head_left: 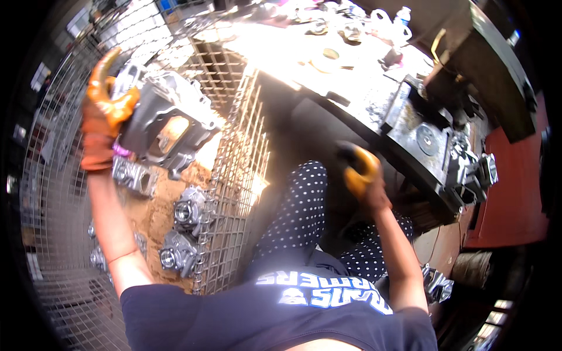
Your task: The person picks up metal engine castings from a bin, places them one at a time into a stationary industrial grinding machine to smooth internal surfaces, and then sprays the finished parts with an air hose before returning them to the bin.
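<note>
I see the left hand [105, 111], in an orange glove, against the left edge of a large grey metal casting [152, 128], one finger raised and the thumb side bent toward the part; I cannot tell how firmly it grips. The casting is tilted in the far part of a wire-mesh basket [234, 205], where smaller castings [186, 207] lie nearer on a brown sheet [161, 202]. The right hand [362, 172], in a yellow glove, is half curled and apart from the bench; I cannot tell whether it has hold of anything. Right of the basket, the workbench [281, 50] carries a tape roll [321, 62], a clear bottle [403, 16] and, at its right end, a steel plate [401, 137] with a round disc [426, 138]. A red panel [506, 190] stands far right. Glare washes out much of the bench top, blur softens the right glove, some left fingertips are hard to make out, and the dark lens rim cuts off the room at both sides.
</note>
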`<move>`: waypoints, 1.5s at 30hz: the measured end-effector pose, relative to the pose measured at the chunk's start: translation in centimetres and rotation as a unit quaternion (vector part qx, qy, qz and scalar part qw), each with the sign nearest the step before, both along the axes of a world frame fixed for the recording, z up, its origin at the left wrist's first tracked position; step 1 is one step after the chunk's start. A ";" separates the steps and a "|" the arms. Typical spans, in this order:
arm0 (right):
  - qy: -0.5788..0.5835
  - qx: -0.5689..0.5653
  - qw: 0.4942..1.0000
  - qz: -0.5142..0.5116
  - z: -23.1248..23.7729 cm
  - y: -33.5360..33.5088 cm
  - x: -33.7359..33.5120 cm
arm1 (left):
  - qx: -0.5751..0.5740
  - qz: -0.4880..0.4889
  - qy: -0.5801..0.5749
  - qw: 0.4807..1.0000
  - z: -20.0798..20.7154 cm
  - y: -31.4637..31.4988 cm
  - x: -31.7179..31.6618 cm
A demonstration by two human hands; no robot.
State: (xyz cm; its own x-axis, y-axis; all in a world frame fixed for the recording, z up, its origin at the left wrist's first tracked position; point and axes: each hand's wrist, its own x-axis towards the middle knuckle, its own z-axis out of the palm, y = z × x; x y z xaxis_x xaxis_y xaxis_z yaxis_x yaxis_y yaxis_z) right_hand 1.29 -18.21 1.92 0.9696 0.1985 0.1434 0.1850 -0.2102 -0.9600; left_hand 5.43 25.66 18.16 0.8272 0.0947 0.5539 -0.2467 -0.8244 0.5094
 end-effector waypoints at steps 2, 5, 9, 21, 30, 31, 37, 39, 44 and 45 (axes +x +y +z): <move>-0.049 0.026 0.998 0.020 0.7 2.3 4.2 | 0.091 -0.084 -0.070 0.990 3.4 -2.2 1.6; -0.052 0.118 0.987 0.096 3.2 7.0 9.4 | 0.172 -0.154 -0.121 0.966 7.7 -2.6 2.2; -0.190 0.149 0.969 0.058 -1.6 3.7 14.4 | 0.024 -0.372 -0.068 0.926 6.3 -11.8 7.7; -0.124 -0.215 0.906 -0.343 -1.8 -14.6 0.6 | -0.279 -0.426 -0.029 0.860 -4.5 -37.8 13.3; -0.110 -0.232 0.865 -0.431 -0.6 -22.6 -0.4 | -0.039 -0.537 0.077 0.839 -13.6 -45.7 11.7; -0.118 -0.192 0.867 -0.445 -1.0 -23.9 0.6 | -0.078 -0.545 0.119 0.827 -14.2 -46.9 13.1; -0.258 0.050 0.814 -0.518 -3.2 -28.8 8.5 | 0.063 -0.544 -0.071 0.833 -17.3 -50.6 22.6; -0.312 0.119 0.791 -0.512 -5.2 -31.3 11.6 | -0.061 -0.599 0.081 0.794 -18.5 -51.7 25.9; -0.167 -0.585 0.613 -0.505 -3.3 -30.5 12.0 | -0.096 -0.550 0.251 0.791 -19.3 -52.6 30.6; -0.165 -0.433 0.723 -0.513 -4.1 -31.2 12.9 | -0.081 -0.537 0.259 0.799 -19.0 -52.8 30.9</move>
